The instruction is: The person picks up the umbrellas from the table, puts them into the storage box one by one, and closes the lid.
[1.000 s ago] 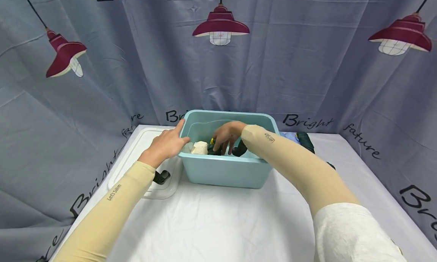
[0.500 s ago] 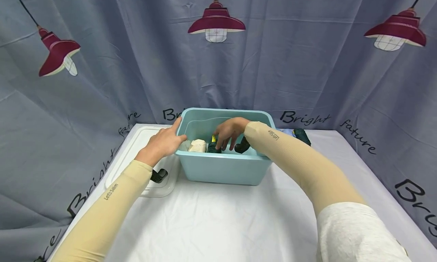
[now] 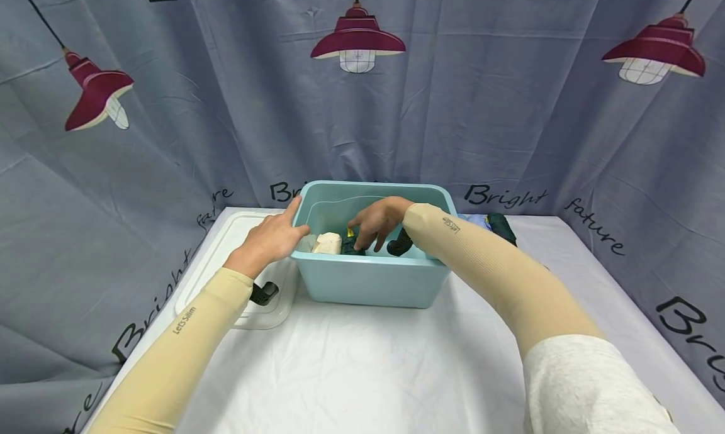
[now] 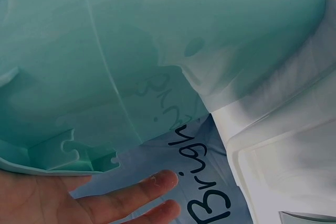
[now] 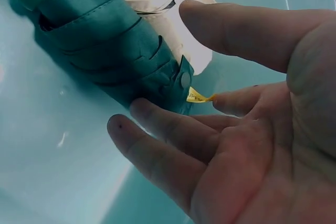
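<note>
The light-blue plastic bin stands on the table. Inside, a dark green folding umbrella lies rolled up, with a yellow tag at its end. Touching its side is a cream fabric bundle, partly hidden by the umbrella in the right wrist view. My right hand reaches into the bin, fingers spread and loosely bent, fingertips at the umbrella's tagged end without gripping it. My left hand rests on the bin's left rim, thumb toward the inside and straight fingers outside the wall in the left wrist view.
A white lid lies at the bin's left, partly under my left arm. Behind my right forearm, to the bin's right, are a dark green rolled item and something blue. A printed curtain closes off the back and sides.
My right hand lifts a little, then shifts slightly left and down toward the cream bundle; the umbrella moves slightly left with it. My left hand stays on the rim.
</note>
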Tool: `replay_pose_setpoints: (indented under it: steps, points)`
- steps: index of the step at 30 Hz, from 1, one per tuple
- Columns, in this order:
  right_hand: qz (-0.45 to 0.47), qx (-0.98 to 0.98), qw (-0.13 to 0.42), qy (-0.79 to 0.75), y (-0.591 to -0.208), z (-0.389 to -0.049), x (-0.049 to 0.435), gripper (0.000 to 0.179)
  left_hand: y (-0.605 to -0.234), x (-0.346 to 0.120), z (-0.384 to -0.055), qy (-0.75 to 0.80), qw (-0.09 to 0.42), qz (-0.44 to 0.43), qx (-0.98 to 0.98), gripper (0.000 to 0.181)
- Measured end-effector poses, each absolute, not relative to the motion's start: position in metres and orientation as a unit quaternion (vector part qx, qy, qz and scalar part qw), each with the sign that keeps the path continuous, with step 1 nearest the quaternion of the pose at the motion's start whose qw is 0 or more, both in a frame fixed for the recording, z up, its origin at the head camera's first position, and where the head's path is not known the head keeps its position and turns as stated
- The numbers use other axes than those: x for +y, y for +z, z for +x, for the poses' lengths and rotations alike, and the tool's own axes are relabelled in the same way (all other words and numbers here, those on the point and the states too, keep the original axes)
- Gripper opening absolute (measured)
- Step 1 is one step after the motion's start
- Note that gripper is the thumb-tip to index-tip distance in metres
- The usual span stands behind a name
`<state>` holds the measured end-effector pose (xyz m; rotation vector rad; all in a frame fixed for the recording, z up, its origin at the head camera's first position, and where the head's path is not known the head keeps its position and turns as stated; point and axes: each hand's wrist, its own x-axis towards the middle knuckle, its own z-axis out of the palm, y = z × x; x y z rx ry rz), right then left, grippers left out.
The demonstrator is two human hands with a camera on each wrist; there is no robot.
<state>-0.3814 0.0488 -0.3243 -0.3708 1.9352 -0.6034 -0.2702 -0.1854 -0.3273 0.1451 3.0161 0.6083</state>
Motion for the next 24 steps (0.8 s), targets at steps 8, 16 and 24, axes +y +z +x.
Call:
replay_pose_setpoints:
  steps: [8,16,24]
  points:
    - [-0.173,0.821,0.497,-0.220,-0.316,-0.379,0.053,0.088,-0.327,-0.185,-0.270,0.199,0.035,0.042,0.978,0.081]
    - [-0.226,0.844,0.453,-0.180,-0.294,-0.370,0.070,0.077,-0.324,-0.184,-0.269,0.201,0.038,0.041,0.978,0.082]
    - [-0.236,0.865,0.407,-0.176,-0.269,-0.352,0.090,0.075,-0.326,-0.184,-0.268,0.209,0.040,0.040,0.976,0.081]
